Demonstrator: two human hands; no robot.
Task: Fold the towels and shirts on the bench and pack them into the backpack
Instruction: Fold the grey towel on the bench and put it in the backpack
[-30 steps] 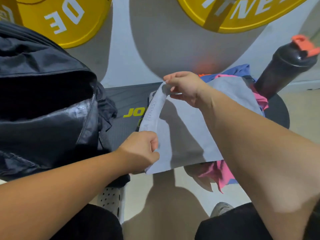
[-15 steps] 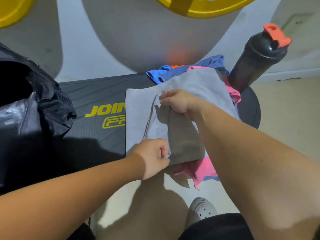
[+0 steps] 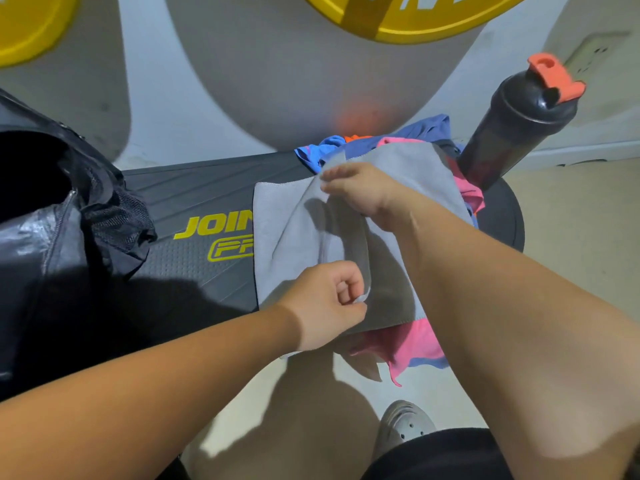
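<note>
A grey towel [image 3: 277,233] lies partly folded on the black bench [image 3: 194,202], over a heap of pink [image 3: 415,344] and blue clothes [image 3: 429,128]. My left hand [image 3: 325,303] pinches the towel's near corner at the front edge. My right hand [image 3: 356,188] pinches the far corner of the same flap, lifted a little above the layer below. The open black backpack [image 3: 52,220] stands at the left end of the bench.
A black shaker bottle [image 3: 512,129] with an orange cap stands at the right end of the bench, behind the clothes. Yellow weight plates [image 3: 398,19] lean on the wall beyond. A grey shoe [image 3: 405,424] shows on the floor below.
Both hands carried the towel's raised edge from left to right and lowered it over the rest. The view has shifted right, so less of the backpack shows.
</note>
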